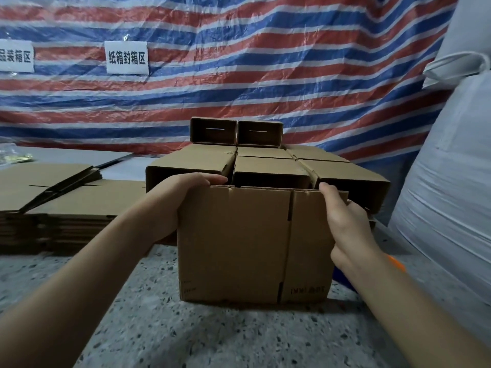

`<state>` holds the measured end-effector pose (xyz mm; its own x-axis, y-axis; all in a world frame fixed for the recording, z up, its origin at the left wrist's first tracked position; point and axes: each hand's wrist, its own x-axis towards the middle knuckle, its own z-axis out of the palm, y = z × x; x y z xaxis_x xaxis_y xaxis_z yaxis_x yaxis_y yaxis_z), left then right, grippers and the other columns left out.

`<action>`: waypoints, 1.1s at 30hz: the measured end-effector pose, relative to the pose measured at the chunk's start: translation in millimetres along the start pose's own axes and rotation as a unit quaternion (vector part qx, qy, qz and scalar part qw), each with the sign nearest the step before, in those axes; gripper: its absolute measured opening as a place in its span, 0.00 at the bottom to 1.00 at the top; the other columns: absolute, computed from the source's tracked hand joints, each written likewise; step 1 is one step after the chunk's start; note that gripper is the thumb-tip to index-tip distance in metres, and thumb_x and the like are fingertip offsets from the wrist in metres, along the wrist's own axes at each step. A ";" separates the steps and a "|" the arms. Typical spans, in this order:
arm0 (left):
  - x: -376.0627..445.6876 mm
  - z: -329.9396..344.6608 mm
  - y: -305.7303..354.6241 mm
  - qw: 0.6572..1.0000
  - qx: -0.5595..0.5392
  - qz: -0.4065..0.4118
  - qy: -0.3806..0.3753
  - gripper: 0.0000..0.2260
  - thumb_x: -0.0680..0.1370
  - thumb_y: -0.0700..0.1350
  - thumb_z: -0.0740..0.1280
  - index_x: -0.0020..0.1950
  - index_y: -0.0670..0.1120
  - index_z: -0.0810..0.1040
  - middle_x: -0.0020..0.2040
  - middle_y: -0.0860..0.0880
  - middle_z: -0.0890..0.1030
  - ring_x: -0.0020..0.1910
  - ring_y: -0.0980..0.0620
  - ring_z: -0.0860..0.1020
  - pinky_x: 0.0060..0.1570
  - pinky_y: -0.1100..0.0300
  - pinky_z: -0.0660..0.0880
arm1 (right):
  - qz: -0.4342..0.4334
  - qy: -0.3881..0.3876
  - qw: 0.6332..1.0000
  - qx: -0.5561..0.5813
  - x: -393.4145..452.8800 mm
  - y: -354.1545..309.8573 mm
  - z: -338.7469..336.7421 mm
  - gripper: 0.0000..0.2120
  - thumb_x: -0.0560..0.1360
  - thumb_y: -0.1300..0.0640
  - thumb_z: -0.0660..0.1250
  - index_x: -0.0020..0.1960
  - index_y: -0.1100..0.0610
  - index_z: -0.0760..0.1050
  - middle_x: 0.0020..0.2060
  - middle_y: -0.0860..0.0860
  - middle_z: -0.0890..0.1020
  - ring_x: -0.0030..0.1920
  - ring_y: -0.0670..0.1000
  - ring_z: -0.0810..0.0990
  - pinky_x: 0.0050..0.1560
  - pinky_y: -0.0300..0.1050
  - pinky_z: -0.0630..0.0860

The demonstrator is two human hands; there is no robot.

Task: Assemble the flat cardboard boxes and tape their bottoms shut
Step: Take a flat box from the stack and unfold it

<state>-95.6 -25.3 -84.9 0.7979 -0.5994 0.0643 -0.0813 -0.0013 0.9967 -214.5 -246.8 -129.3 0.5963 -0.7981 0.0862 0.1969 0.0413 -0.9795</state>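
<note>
From the head cam, a cardboard box (233,243) stood upright on the speckled floor (186,335), right in front of a stack of assembled boxes (265,166) lying on their sides. The left hand (175,205) had its grip curled over the box's top left corner, fingers hooked on the edge. The right hand (345,224) gripped the right side, thumb up at the top rim. A pile of flat boxes (53,203) sat off to the left, and a striped tarp (239,62) hung behind it all.
</note>
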 end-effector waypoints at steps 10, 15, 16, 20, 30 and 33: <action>4.5 -24.3 -10.8 0.990 -0.010 -0.012 -0.140 0.17 0.78 0.51 0.59 0.60 0.51 0.83 0.55 0.45 0.84 0.46 0.51 0.82 0.41 0.57 0.80 | -0.003 0.002 0.999 0.041 -4.7 7.0 2.8 0.29 0.76 0.34 0.66 0.68 0.54 0.73 0.62 0.54 0.80 0.64 0.58 0.77 0.70 0.63 0.70; -2.8 1.8 -11.4 0.999 -0.048 -0.007 0.014 0.14 0.79 0.49 0.60 0.52 0.54 0.86 0.43 0.47 0.86 0.35 0.53 0.83 0.32 0.57 0.78 | -0.007 -0.064 0.998 0.009 -2.0 -0.2 4.8 0.24 0.76 0.34 0.64 0.55 0.55 0.78 0.49 0.52 0.85 0.52 0.54 0.83 0.59 0.57 0.78; -3.2 9.0 -12.2 0.996 -0.057 -0.010 0.065 0.13 0.79 0.49 0.61 0.49 0.53 0.86 0.39 0.48 0.85 0.35 0.52 0.83 0.33 0.56 0.78 | 0.000 -0.117 0.993 0.012 -1.3 -2.0 4.7 0.22 0.74 0.35 0.65 0.49 0.54 0.79 0.42 0.52 0.84 0.44 0.53 0.84 0.49 0.51 0.81; -4.6 36.1 -24.5 0.987 -0.087 0.023 0.134 0.15 0.81 0.52 0.58 0.48 0.49 0.83 0.38 0.47 0.84 0.40 0.50 0.82 0.41 0.54 0.78 | 0.030 -0.291 0.955 0.043 3.1 6.1 -2.1 0.19 0.75 0.36 0.65 0.39 0.50 0.83 0.34 0.51 0.80 0.35 0.50 0.81 0.35 0.43 0.79; -11.6 25.7 -50.6 0.987 -0.129 0.058 0.077 0.28 0.83 0.59 0.51 0.34 0.56 0.85 0.33 0.51 0.83 0.31 0.56 0.82 0.35 0.58 0.76 | 0.035 -0.290 0.955 0.057 7.3 19.5 -4.7 0.30 0.69 0.24 0.64 0.47 0.50 0.86 0.43 0.54 0.86 0.45 0.52 0.87 0.43 0.48 0.81; -13.1 34.7 -49.8 0.982 -0.163 0.062 0.074 0.26 0.82 0.59 0.53 0.33 0.57 0.85 0.32 0.52 0.83 0.30 0.57 0.82 0.26 0.62 0.76 | 0.060 -0.288 0.950 0.109 7.8 20.9 -0.3 0.33 0.75 0.26 0.56 0.42 0.51 0.87 0.35 0.52 0.85 0.38 0.50 0.86 0.36 0.44 0.81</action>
<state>-122.8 -45.2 -137.1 0.8737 -0.4563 0.1689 -0.0071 0.3352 0.9421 -205.9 -252.4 -149.2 0.9390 -0.3212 0.1227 0.2193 0.2847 -0.9332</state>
